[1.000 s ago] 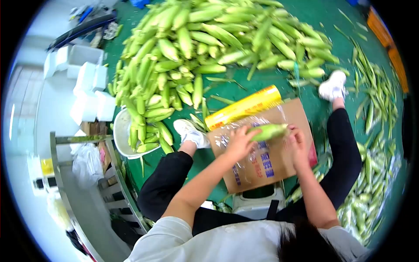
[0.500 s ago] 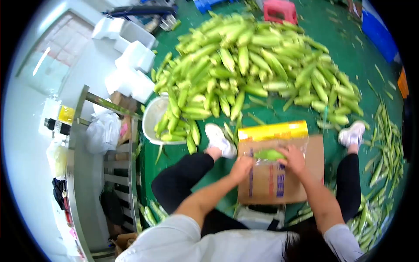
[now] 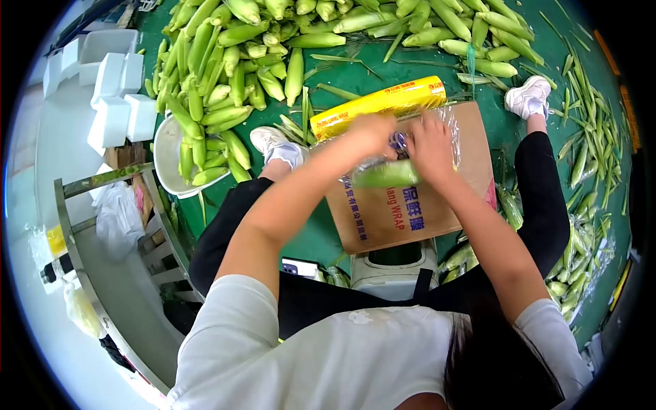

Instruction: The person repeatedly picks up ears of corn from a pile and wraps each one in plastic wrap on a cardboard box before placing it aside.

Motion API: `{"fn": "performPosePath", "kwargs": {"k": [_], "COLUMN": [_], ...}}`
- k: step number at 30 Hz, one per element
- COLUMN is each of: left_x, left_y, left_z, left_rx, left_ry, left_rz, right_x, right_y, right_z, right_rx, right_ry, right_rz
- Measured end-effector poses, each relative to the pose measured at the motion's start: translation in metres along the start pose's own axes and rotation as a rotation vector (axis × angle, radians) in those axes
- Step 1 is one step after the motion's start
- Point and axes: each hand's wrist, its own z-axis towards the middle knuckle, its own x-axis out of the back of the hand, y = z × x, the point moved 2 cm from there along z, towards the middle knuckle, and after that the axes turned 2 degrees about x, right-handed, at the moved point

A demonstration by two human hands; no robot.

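Observation:
A husk-covered ear of corn [image 3: 387,174] lies blurred on the cardboard box [image 3: 403,222] between my knees. Above it, my left hand [image 3: 372,135] is smeared by motion, so its fingers do not show clearly. My right hand [image 3: 433,147] bends its fingers onto the clear cling film [image 3: 447,121], just above the corn's right end. Behind both hands, a yellow roll of cling film [image 3: 383,104] rests along the box's far edge, and clear film stretches from it over the cardboard.
A large heap of corn [image 3: 239,68] covers the floor ahead. Corn also fills a white tub [image 3: 169,160] on the left, near a metal rack [image 3: 102,179]. Loose husks [image 3: 594,123] and film-wrapped corn [image 3: 581,253] lie on the right. A phone [image 3: 301,268] sits by my left thigh.
My view has tilted down and come closer to the box. Both hands have moved from the sides of the corn to the film above it, and the box appears turned.

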Motion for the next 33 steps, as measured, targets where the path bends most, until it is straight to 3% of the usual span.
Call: {"fn": "performPosePath", "kwargs": {"k": [1,2,3,5,7,8,10,15,17,20,25,26,27,29,31,32,33], "left_x": [0.033,0.054,0.069,0.075,0.039,0.024,-0.045,-0.075,-0.086,-0.099,-0.094,-0.091,-0.098,-0.099,-0.095,-0.093,-0.091], "left_y": [-0.019,-0.043,-0.06,-0.059,-0.033,-0.009,0.003,0.038,0.046,0.064,0.083,0.084,0.08,0.077,0.077,0.079,0.081], "left_z": [0.01,0.022,0.035,0.053,0.077,0.065,0.065,0.032,0.027,0.013,-0.007,-0.007,-0.006,-0.006,-0.008,-0.009,-0.008], "left_rx": [0.1,0.115,0.127,-0.073,-0.45,-0.485,-0.597,-0.685,-0.698,-0.745,-0.758,-0.785,-0.778,-0.775,-0.757,-0.761,-0.767], "left_ry": [-0.136,-0.005,0.128,0.358,0.304,0.049,0.119,0.344,0.369,0.341,0.26,0.216,0.245,0.224,0.241,0.237,0.261], "left_rz": [-0.185,-0.259,-0.33,-0.485,-0.681,-0.805,-0.403,0.148,0.33,0.224,0.306,0.206,0.2,0.162,0.183,0.196,0.194], "right_x": [0.005,0.005,0.003,0.005,0.001,0.0,0.0,0.01,0.002,0.007,0.036,0.001,0.029,0.098,0.115,0.161,0.172], "right_y": [0.004,0.003,-0.01,-0.04,-0.043,-0.042,-0.04,-0.055,-0.054,-0.059,-0.068,-0.069,-0.082,-0.086,-0.081,-0.088,-0.081], "right_z": [0.02,0.035,0.035,0.013,0.008,0.007,0.002,0.002,-0.006,-0.031,-0.057,-0.092,-0.098,-0.109,-0.152,-0.163,-0.204], "right_rx": [-0.046,-0.092,0.032,0.27,0.297,0.316,0.219,0.175,0.193,0.327,0.267,0.29,0.342,0.238,0.079,-0.112,-0.105], "right_ry": [-0.059,-0.111,-0.136,-0.21,-0.287,-0.323,-0.521,-1.202,-1.363,-1.41,-1.419,-1.392,-1.504,-1.257,-1.289,-1.489,-1.341], "right_rz": [0.105,0.211,0.17,0.085,0.05,0.025,0.169,0.22,0.274,0.347,0.361,0.55,0.478,0.46,0.938,0.995,1.092]}}
